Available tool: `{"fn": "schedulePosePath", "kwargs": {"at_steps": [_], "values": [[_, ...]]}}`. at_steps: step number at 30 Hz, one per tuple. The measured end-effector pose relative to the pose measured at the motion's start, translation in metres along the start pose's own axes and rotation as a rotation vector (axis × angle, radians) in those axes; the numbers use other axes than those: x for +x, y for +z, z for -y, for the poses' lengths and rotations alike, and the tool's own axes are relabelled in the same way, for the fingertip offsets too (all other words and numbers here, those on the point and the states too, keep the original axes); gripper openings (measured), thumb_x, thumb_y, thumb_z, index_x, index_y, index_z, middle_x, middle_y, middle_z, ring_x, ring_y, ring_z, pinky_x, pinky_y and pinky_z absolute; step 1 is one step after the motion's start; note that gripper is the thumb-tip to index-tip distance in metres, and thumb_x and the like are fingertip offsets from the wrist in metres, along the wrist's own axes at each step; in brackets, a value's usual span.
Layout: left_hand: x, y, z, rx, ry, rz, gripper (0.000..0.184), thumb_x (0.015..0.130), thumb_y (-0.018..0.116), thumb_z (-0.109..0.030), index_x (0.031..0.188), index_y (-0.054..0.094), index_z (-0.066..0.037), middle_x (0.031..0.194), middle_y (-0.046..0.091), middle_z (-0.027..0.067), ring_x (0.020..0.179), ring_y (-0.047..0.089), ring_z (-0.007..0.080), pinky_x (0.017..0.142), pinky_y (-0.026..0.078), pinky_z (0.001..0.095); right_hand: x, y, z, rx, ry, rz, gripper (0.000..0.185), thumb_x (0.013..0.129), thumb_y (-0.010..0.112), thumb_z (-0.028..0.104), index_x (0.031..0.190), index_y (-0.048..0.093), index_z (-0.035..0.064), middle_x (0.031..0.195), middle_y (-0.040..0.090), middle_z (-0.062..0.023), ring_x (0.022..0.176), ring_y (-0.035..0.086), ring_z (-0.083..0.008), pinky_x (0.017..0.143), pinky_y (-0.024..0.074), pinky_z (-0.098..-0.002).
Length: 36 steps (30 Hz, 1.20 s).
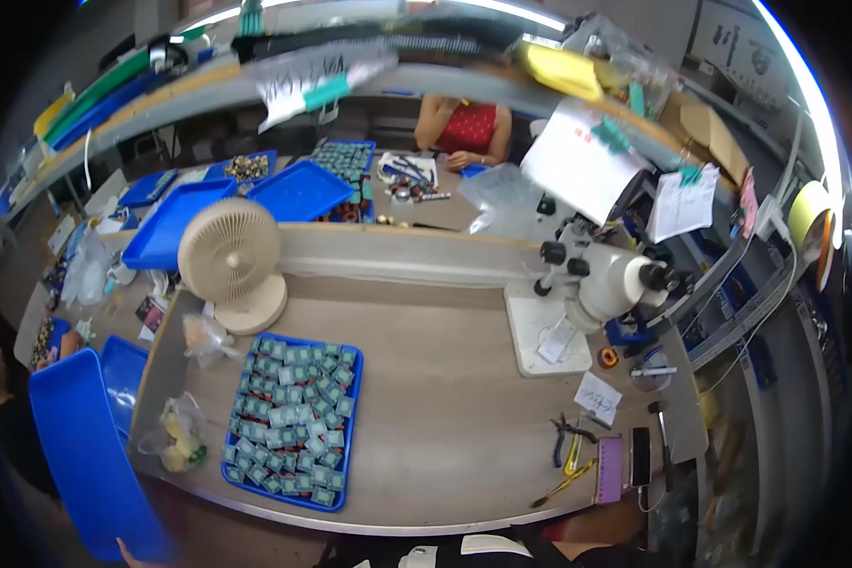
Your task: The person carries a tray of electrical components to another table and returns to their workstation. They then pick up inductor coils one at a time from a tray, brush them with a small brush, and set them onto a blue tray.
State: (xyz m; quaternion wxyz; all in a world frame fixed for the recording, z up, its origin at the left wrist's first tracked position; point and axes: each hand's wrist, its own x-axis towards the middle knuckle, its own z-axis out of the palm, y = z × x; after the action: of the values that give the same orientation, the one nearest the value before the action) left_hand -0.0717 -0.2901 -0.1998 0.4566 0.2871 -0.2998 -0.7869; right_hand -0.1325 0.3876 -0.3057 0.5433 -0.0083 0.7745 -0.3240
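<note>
Bench edge (417, 530) lies near, so I'd keep the leftmost tray (95, 454) clear; left hand (129, 556) barely shows, finger grip I can't tell; right hand unseen.

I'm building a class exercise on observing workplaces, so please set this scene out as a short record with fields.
Left hand: barely in frame; one digit shows at the lower end of a large blue tray, seemingly gripping it
Right hand: not in view
Desk, left: shallow blue tray filled with grey-green square pieces; beige fan behind it; plastic bags beside it
Desk, right: white microscope; paper slip; pliers; purple strip
Beyond desk: person in red top
</note>
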Motion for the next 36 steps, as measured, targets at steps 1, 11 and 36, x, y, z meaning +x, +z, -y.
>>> {"fn": "schedulePosePath", "kwargs": {"at_steps": [1, 11, 36], "values": [[0.001, -0.015, 0.010, -0.032, -0.011, -0.017, 0.047, 0.085, 0.048, -0.033, 0.116, 0.045, 0.003, 0.113, 0.050, 0.0130, 0.100, 0.049, 0.0285, 0.088, 0.039, 0.0394, 0.006, 0.005, -0.014, 0.010, -0.008, 0.012, 0.027, 0.079, 0.055, 0.029, 0.086, 0.064, 0.0045, 0.091, 0.062, -0.0137, 0.086, 0.058, -0.0275, 0.078, 0.0455, -0.0355], [-0.064, -0.069, 0.049, -0.211, -0.023, -0.007, 0.056, 0.082, 0.052, -0.030, 0.122, 0.037, 0.005, 0.124, 0.041, 0.0154, 0.111, 0.040, 0.0305, 0.097, 0.029, 0.0403, -0.014, 0.039, -0.132, 0.286, -0.342, 0.023, 0.024, 0.077, 0.059, 0.019, 0.097, 0.060, 0.0048, 0.097, 0.060, -0.0102, 0.093, 0.055, -0.0226, 0.084, 0.0430, -0.0327], [-0.057, -0.036, 0.058, 0.211, -0.057, 0.105, 0.050, 0.081, 0.050, -0.030, 0.119, 0.042, 0.002, 0.120, 0.046, 0.0144, 0.107, 0.044, 0.0306, 0.094, 0.034, 0.0424, -0.517, 0.113, -0.064, 0.271, -1.778, -2.216, 0.028, 0.080, 0.052, 0.019, 0.056, 0.038, 0.0132, 0.045, 0.030, 0.0022, 0.044, 0.034, -0.0111, 0.054, 0.0317, -0.0283]]}}
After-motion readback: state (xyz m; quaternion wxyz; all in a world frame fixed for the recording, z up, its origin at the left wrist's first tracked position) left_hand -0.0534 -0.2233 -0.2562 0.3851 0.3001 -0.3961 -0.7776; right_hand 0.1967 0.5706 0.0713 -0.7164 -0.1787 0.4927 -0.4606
